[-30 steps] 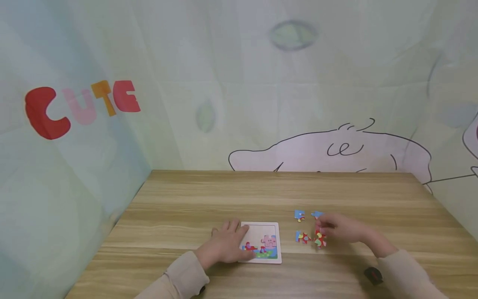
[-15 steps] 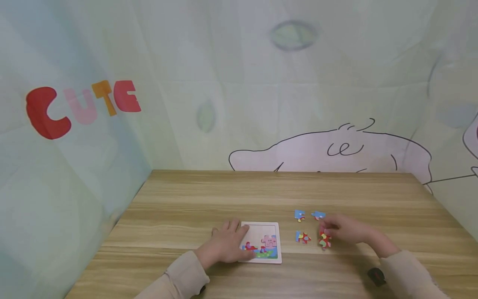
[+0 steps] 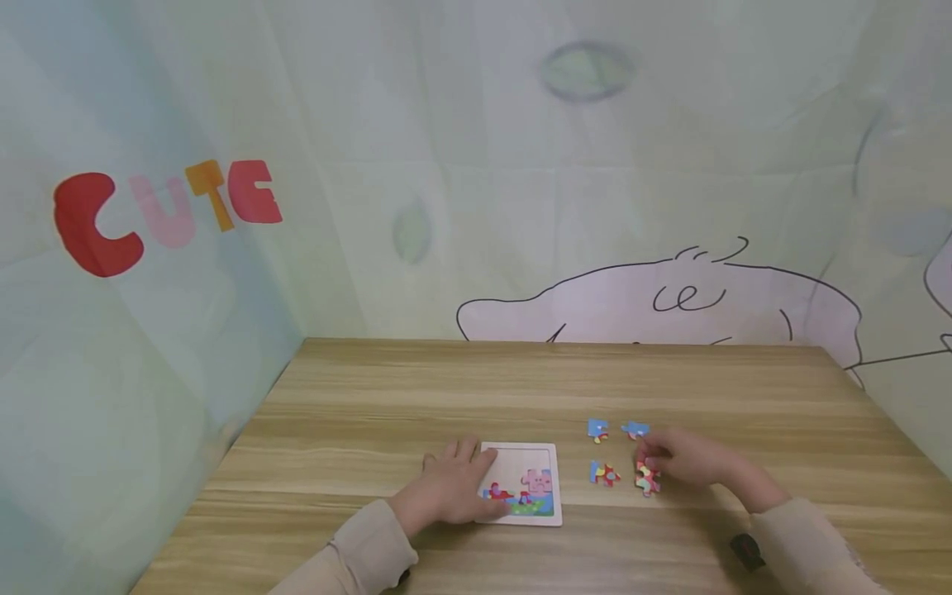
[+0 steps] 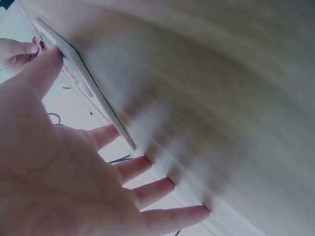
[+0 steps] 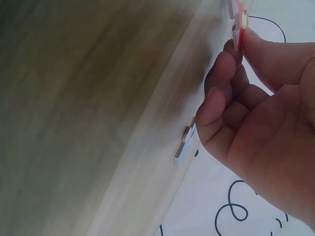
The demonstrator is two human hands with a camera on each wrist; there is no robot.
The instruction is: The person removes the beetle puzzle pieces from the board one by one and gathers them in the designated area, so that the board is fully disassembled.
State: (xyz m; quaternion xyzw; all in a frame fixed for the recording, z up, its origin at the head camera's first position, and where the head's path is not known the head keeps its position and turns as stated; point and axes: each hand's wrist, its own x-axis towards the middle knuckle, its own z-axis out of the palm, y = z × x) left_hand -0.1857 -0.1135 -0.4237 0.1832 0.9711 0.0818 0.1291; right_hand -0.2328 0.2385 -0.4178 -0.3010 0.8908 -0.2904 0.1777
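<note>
Tabletop (image 3: 416, 388) of brown wood grain lies before us, and on it we see a square, white-rimmed puzzle board (image 3: 521, 461), partly filled along its near side. A pink jigsaw piece (image 3: 538, 481) printed with a face sits at its right. Our left hand (image 3: 450, 487) has its fingers spread apart: the thumb lies over the board's near left part, the index fingertip meets its left rim, and the other three fingertips rest on the tabletop. Right of the board, our right hand (image 3: 683, 456) pinches a red-and-yellow jigsaw piece (image 3: 648, 481) between thumb and fingertips; we cannot tell whether this piece touches the wood. Just beside it lies a blue-and-red jigsaw piece (image 3: 605, 473), with two mostly blue jigsaw pieces (image 3: 597, 430) farther off. Near our beige right sleeve (image 3: 799, 533) lies a black object (image 3: 747, 551).
</note>
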